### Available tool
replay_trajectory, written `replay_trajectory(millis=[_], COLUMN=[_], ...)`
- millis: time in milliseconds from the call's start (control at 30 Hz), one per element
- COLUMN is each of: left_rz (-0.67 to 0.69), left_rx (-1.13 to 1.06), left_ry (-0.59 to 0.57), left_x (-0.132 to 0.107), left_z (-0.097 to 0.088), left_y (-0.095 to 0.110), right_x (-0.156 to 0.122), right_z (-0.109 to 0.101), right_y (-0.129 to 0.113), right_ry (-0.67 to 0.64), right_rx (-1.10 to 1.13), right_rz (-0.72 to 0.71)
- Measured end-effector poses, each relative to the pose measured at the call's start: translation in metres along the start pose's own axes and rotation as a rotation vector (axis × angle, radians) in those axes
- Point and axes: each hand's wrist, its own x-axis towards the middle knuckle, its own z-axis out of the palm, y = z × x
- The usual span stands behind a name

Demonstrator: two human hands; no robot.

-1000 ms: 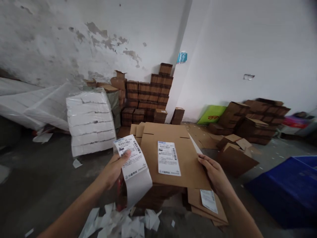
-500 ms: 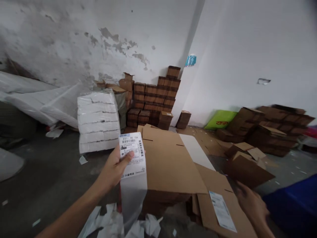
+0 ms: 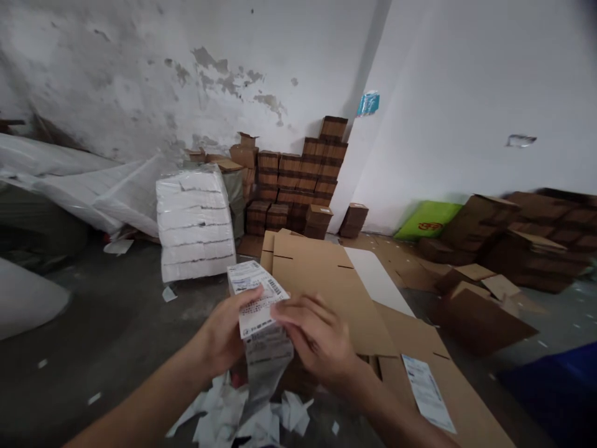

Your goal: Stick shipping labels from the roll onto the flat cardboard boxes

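My left hand [image 3: 222,336] grips a strip of white shipping labels [image 3: 255,297], thumb pressed on the top label. The strip's backing paper hangs down below it. My right hand [image 3: 321,339] is at the strip's right edge, fingers curled and pinching the label. Just behind my hands lies a stack of flat cardboard boxes [image 3: 326,280] with a bare top. A flat box bearing a stuck label [image 3: 426,392] lies to the lower right.
Torn white backing paper [image 3: 247,417] litters the floor below my hands. A wrapped white bundle [image 3: 194,223] stands to the left, stacked small cartons [image 3: 298,180] against the wall, more cartons [image 3: 513,230] at right, and a blue bin [image 3: 559,386] at the lower right.
My right hand slid the labelled flat box off the stack to the lower right, then came back to the label strip in my left hand. The stack's top is now bare.
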Motion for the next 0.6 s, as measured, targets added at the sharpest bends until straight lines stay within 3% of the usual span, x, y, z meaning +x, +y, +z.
replay_trajectory(millis=[67,200,333,433,533,600], left_rz=[0.017,0.147,0.094,0.054,0.129,0.268], left_rx=[-0.117,-0.217,-0.214,-0.214,-0.186,-0.157], left_ry=[0.079,0.195,0.157,0.140,0.139,0.232], left_x=[0.005,0.006,-0.001,0.002,0.015,0.027], left_z=[0.000,-0.005,0.005,0.011,-0.003,-0.024], left_y=[0.004,0.013,0.012,0.006,0.008,0.015], right_x=[0.001,0.007,0.008,0.010,0.015,0.020], right_z=[-0.005,-0.019,-0.006,0.001,-0.026,-0.057], right_y=[-0.006,-0.015,-0.007,-0.008,-0.015,-0.011], right_ry=[-0.029,-0.085,-0.149,-0.186,-0.141,0.021], right_rx=[0.068,0.041,0.032,0.063,0.049,0.114], right_rz=[-0.004,0.165,0.384,0.392,0.320,0.299])
